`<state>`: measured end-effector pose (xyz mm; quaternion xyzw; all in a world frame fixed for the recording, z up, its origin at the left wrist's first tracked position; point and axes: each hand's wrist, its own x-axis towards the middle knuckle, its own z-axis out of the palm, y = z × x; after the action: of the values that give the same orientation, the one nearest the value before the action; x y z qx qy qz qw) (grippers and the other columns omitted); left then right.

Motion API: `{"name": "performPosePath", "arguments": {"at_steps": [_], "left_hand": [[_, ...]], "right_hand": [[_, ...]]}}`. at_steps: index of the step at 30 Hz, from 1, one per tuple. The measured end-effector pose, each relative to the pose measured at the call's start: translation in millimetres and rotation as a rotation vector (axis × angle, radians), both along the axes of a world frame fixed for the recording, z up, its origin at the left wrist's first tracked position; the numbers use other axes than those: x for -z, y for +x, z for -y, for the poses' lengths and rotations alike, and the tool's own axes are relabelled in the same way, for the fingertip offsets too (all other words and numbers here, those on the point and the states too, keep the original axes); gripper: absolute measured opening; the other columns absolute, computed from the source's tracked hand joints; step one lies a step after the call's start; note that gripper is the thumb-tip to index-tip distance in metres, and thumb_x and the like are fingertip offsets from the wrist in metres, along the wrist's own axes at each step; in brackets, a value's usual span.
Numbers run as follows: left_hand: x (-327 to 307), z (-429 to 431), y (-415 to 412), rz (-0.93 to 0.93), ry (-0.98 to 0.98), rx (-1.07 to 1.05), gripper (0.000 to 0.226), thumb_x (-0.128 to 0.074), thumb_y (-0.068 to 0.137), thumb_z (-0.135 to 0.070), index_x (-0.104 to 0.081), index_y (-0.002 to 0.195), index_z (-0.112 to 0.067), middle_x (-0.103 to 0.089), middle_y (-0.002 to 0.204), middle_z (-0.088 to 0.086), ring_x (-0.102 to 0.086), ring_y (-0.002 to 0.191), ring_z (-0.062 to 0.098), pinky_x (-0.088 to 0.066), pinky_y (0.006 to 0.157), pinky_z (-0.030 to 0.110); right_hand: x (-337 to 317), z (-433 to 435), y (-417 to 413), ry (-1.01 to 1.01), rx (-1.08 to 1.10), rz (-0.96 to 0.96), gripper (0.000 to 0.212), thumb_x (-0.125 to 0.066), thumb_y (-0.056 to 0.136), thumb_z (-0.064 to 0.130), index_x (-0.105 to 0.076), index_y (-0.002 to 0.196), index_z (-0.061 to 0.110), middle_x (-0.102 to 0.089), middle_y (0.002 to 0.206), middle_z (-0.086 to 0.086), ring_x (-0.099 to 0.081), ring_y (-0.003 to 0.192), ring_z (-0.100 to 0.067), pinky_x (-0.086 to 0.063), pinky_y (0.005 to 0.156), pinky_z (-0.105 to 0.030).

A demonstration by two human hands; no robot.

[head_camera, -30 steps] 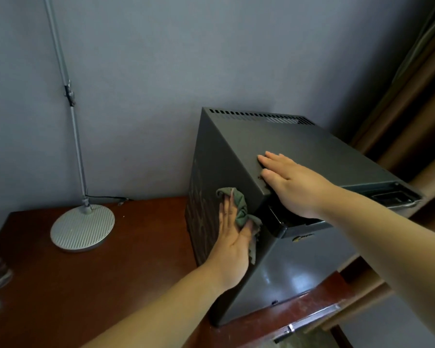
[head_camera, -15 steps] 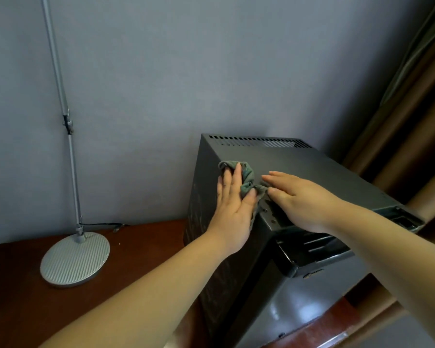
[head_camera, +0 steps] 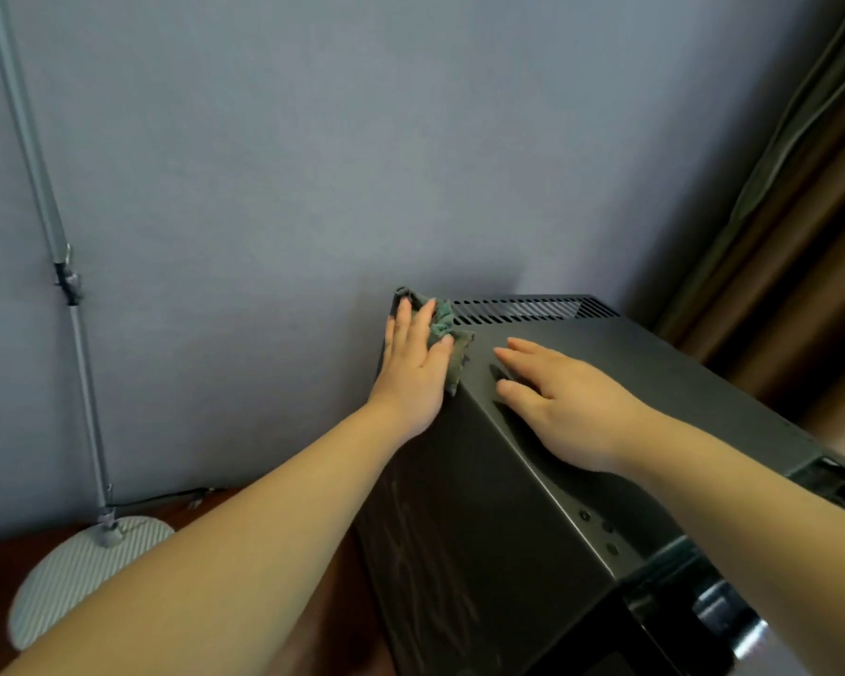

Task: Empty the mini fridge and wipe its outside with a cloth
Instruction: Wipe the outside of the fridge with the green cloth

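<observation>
A dark grey mini fridge (head_camera: 469,519) stands on a wooden table, its vented top running toward the wall. My left hand (head_camera: 413,368) presses a crumpled green cloth (head_camera: 442,324) flat against the fridge's left side, at the upper back corner. The cloth bulges out above and to the right of my fingers. My right hand (head_camera: 564,402) lies flat on the fridge top, fingers spread, holding nothing. Streaks show lower down on the left side panel. The fridge door at lower right is mostly out of frame.
A lamp with a round ribbed base (head_camera: 84,573) and a thin grey pole (head_camera: 45,212) stands on the brown table (head_camera: 1,553) at left, its cable trailing along the wall. Brown curtains (head_camera: 801,246) hang at right. A blue-grey wall is close behind.
My left hand has slid the cloth up and back along the fridge's left side to the rear top corner. My right hand moved further back on the top. The view tilted upward.
</observation>
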<state>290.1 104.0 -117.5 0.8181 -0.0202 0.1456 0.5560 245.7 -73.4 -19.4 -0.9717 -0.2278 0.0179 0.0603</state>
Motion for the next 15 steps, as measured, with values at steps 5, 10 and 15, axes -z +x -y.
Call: {"name": "performPosePath", "arguments": {"at_steps": [5, 10, 15], "left_hand": [[0, -25, 31, 0.008, -0.041, 0.010, 0.054, -0.028, 0.109, -0.038, -0.006, 0.159, -0.041, 0.018, 0.166, -0.014, 0.016, 0.153, 0.012, 0.000, 0.125, 0.043], [28, -39, 47, -0.025, 0.296, 0.040, 0.065, -0.035, 0.108, -0.011, 0.005, 0.159, -0.016, 0.028, 0.163, 0.007, 0.022, 0.152, 0.029, 0.004, 0.125, 0.043], [85, -42, 43, -0.231, 0.338, 0.079, 0.067, -0.037, 0.108, -0.010, 0.005, 0.159, -0.016, 0.024, 0.165, 0.010, 0.017, 0.153, 0.029, 0.000, 0.125, 0.044]], "right_hand": [[-5, -34, 25, 0.008, 0.004, -0.036, 0.062, -0.039, 0.103, 0.054, -0.017, 0.159, 0.037, -0.005, 0.168, 0.015, -0.007, 0.154, -0.008, -0.009, 0.120, -0.028], [8, -59, 37, -0.070, -0.004, -0.085, 0.066, -0.033, 0.101, 0.061, -0.004, 0.158, 0.044, 0.009, 0.168, 0.013, 0.012, 0.155, -0.014, 0.000, 0.126, -0.048], [17, -60, 42, -0.132, -0.004, -0.106, 0.068, -0.029, 0.100, 0.064, 0.001, 0.158, 0.046, 0.010, 0.167, 0.017, 0.012, 0.154, -0.012, -0.001, 0.125, -0.050]]}}
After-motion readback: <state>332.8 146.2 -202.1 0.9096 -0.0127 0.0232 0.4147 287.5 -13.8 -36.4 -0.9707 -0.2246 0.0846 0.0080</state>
